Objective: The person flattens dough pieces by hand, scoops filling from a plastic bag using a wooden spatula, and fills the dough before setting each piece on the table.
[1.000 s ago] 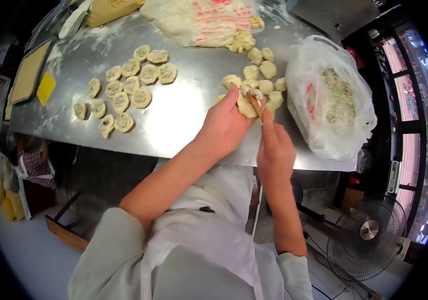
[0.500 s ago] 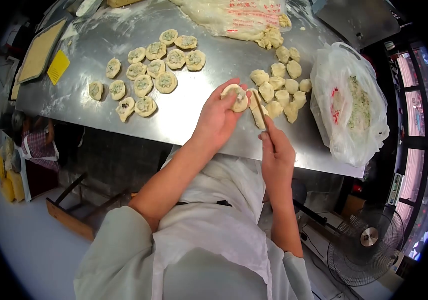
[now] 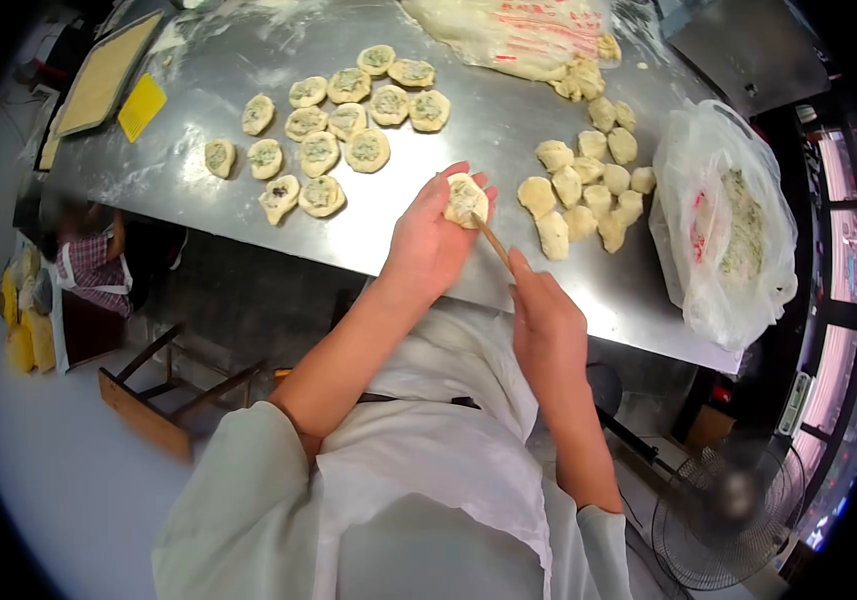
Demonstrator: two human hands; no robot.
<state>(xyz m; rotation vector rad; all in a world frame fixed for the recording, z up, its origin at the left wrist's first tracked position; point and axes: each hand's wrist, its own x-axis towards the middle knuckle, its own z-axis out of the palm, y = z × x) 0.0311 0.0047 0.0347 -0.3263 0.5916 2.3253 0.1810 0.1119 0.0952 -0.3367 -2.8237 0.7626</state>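
My left hand point(image 3: 426, 248) is palm up above the table's front edge, cradling a dough round point(image 3: 464, 196) with pale filling in its middle. Fingers curl around the far side of the round. In my right hand point(image 3: 550, 318) is a thin wooden stick point(image 3: 494, 244), and its tip touches the filling. Right of the hands lie several plain dough pieces point(image 3: 567, 186), bunched together on the metal table point(image 3: 298, 243). On the left, several dough rounds topped with greenish filling point(image 3: 367, 150) rest in loose rows.
A plastic bag of green-flecked filling point(image 3: 741, 225) stands at the table's right. Behind are a printed plastic sheet over dough point(image 3: 508, 40), a yellow card point(image 3: 142, 107) and a tray point(image 3: 108, 75). A fan point(image 3: 733, 495) and stool point(image 3: 148, 410) are below; another person point(image 3: 93, 260) is at left.
My right hand has brought the stick's tip from over a plain dough piece leftward onto the held round. My left thumb has moved off the filling. The whole view has shifted slightly.
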